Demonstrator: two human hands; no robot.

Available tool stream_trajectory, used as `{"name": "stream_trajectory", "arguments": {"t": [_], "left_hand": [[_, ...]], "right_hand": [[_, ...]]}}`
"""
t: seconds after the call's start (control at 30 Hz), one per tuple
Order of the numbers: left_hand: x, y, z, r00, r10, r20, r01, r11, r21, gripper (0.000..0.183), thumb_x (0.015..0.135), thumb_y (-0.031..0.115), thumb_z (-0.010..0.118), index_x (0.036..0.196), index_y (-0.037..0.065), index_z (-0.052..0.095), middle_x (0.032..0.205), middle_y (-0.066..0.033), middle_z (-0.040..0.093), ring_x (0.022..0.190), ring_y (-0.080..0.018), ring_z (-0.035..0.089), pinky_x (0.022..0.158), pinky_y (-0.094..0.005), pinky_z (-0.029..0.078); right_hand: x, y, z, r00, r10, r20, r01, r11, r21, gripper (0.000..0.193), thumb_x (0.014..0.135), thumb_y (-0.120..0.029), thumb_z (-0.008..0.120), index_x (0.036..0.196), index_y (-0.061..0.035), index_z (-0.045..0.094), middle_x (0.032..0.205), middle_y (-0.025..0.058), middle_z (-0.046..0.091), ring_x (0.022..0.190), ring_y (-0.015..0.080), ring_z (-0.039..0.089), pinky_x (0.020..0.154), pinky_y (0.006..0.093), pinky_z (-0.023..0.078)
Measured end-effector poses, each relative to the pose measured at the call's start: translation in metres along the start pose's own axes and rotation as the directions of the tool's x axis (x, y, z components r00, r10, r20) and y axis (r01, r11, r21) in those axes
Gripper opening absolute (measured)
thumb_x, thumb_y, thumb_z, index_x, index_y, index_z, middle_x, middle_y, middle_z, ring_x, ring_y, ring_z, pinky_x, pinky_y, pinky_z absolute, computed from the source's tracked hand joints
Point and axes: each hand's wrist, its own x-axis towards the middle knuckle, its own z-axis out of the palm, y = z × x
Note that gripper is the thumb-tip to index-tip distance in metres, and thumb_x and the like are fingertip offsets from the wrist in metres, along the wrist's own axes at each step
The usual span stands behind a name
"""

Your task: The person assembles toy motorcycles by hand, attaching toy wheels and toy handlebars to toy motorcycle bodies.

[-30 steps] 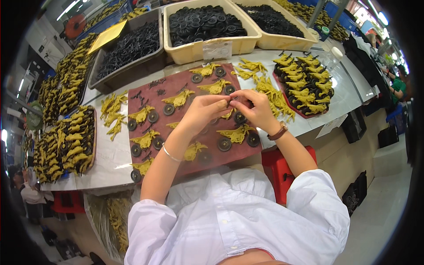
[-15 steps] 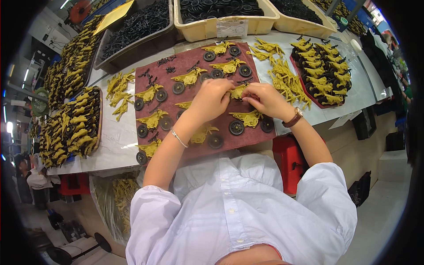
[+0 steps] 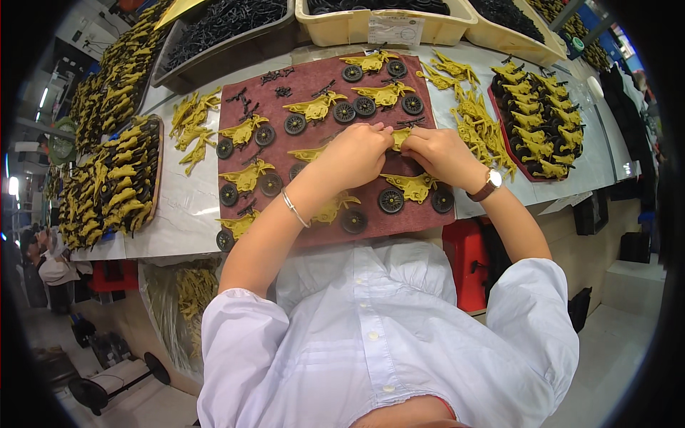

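Note:
My left hand (image 3: 357,155) and my right hand (image 3: 444,155) come together over a reddish cloth (image 3: 385,225). Between their pinched fingertips is a yellow toy motorcycle body (image 3: 399,137), largely covered by the fingers. Just below my right hand lies another yellow motorcycle body (image 3: 411,187) with black spoked wheels at both ends. More such bodies with wheels lie in rows across the cloth, one of them a yellow body (image 3: 308,154) partly under my left forearm. Small black parts (image 3: 277,75) are scattered at the cloth's far left.
Loose yellow bodies (image 3: 477,123) lie right of the cloth, beside a tray of assembled toy motorcycles (image 3: 531,125). Another loaded tray (image 3: 114,182) stands at the left. Behind are a dark bin of black parts (image 3: 221,32) and a cream bin (image 3: 335,32). A red stool (image 3: 464,264) stands below the table.
The whole view has shifted slightly. Both hands stay on the same yellow motorcycle body, with the fingers moved a little closer together.

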Motion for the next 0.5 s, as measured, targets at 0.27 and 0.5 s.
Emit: {"name": "stream_trajectory", "arguments": {"t": [0.27,0.5], "left_hand": [[0.001,0.002,-0.006,0.999,0.043,0.022,-0.044,0.996,0.072,0.027,0.076,0.006,0.050,0.098,-0.005,0.061,0.103,-0.0185,0.062,0.098,-0.0309,0.059,0.090,-0.0402,0.043],[0.000,0.014,-0.007,0.955,0.065,-0.291,-0.044,0.996,0.078,0.017,0.076,0.009,0.058,0.090,0.005,0.065,0.099,-0.0077,0.060,0.100,-0.0233,0.055,0.094,-0.0461,0.033]], "right_hand": [[0.000,-0.005,0.005,1.000,-0.029,-0.002,0.029,0.991,-0.132,0.008,0.078,-0.007,0.061,0.086,-0.0038,0.061,0.073,0.0073,0.059,0.062,0.0252,0.060,0.054,0.0349,0.048],[-0.004,-0.016,-0.020,0.856,0.489,0.171,-0.355,0.313,0.881,0.036,0.098,-0.038,0.036,0.116,-0.0088,0.049,0.067,0.0032,0.052,0.049,0.0053,0.034,0.046,0.0179,0.028]]}}
